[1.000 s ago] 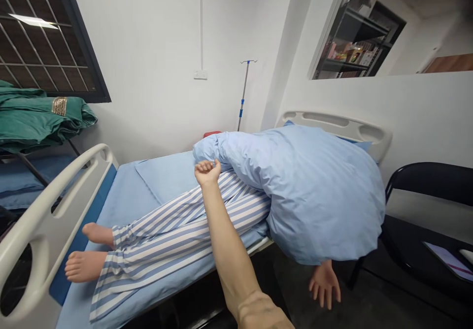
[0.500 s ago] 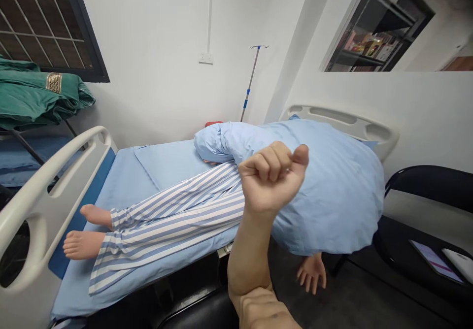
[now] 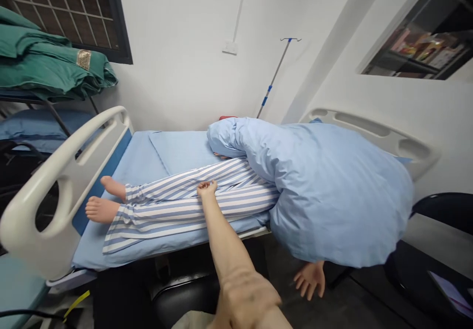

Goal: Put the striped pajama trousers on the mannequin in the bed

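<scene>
Hovering: hand (image 3: 207, 189), loosely curled and empty, at the soft striped trousers (image 3: 177, 203) of a heavy-looking mannequin (image 3: 102, 210); best gripped at the shin.

I can pass my hand (image 3: 207, 189) over the striped trousers (image 3: 192, 206) onto the blue bed sheet (image 3: 177, 147) beyond them. The bulging blue quilt (image 3: 332, 196) blocks the way toward the headboard (image 3: 369, 132), and the white footboard (image 3: 74, 186) walls off the other end.

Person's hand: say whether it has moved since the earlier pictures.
Yes: the hand dropped from a raised fist down over the striped trousers, nearer the white footboard.
</scene>
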Action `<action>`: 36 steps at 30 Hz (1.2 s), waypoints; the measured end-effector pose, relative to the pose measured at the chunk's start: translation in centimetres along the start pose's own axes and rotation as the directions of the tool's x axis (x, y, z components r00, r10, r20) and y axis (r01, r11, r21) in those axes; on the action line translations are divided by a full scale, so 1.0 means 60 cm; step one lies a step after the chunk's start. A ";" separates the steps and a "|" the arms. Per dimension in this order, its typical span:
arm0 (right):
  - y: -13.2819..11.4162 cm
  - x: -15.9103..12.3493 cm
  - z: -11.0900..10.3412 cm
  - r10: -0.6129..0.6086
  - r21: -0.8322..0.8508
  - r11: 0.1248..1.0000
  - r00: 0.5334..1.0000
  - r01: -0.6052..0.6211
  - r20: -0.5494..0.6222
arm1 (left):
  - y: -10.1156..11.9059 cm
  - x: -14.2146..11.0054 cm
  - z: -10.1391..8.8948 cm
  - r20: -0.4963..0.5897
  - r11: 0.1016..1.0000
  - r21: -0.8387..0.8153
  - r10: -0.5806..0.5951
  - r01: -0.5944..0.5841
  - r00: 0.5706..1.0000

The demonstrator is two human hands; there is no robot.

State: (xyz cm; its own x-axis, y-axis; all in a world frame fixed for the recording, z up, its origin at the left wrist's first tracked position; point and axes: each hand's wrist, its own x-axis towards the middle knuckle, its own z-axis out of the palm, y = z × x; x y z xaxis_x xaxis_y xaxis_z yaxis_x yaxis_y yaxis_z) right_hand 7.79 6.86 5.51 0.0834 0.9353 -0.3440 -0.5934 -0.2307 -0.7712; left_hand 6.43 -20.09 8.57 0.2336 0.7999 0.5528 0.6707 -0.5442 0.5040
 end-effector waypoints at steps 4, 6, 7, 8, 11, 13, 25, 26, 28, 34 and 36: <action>0.052 0.009 -0.011 0.049 -0.048 0.998 0.998 -0.050 -0.032 | -0.017 0.014 -0.006 0.089 0.984 -0.042 0.175 -0.172 0.981; 0.067 0.013 -0.010 0.041 -0.096 0.994 0.999 -0.043 -0.022 | -0.063 0.017 -0.010 0.127 0.993 0.003 0.116 -0.117 0.985; 0.073 0.014 -0.009 0.031 -0.127 0.991 0.999 -0.032 -0.011 | -0.094 0.017 -0.012 0.109 0.998 0.056 0.018 -0.024 0.994; 0.080 0.015 -0.006 0.017 -0.163 0.987 1.000 -0.016 0.003 | -0.127 0.015 -0.014 0.071 0.989 0.114 -0.099 0.091 0.993; 0.101 0.010 0.006 -0.046 -0.290 0.955 0.996 0.066 0.075 | -0.231 0.015 -0.031 -0.086 0.913 0.215 -0.335 0.346 0.938; 0.116 0.000 0.013 -0.102 -0.380 0.912 0.983 0.153 0.151 | -0.296 0.025 -0.056 -0.137 0.889 0.235 -0.370 0.394 0.919; 0.165 -0.063 0.047 -0.098 -0.614 -0.197 0.608 0.764 0.788 | -0.480 0.013 -0.084 -0.133 0.675 0.631 -0.393 0.383 0.910; 0.167 -0.063 0.073 -0.065 -0.571 -0.201 0.571 0.796 0.819 | -0.480 0.011 -0.080 -0.140 0.671 0.630 -0.397 0.391 0.907; 0.175 -0.066 0.144 -0.025 -0.479 -0.156 0.482 0.864 0.876 | -0.477 0.013 -0.080 -0.148 0.677 0.619 -0.399 0.400 0.905; 0.256 -0.079 0.341 -0.065 -0.325 0.051 0.328 0.944 0.942 | -0.478 0.018 -0.084 -0.183 0.731 0.504 -0.430 0.460 0.884; 0.295 -0.069 0.349 0.030 -0.423 0.057 0.422 0.904 0.906 | -0.488 0.013 -0.077 -0.204 0.727 0.478 -0.455 0.494 0.867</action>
State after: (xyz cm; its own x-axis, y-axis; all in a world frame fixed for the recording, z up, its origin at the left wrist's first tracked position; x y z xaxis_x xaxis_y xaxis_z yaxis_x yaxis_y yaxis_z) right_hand -19.82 4.51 4.52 -0.7078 0.6312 0.3174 0.3802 0.7189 -0.5819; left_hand -16.30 -4.72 -2.69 -0.2460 0.8896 0.3849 0.9390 0.1203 0.3222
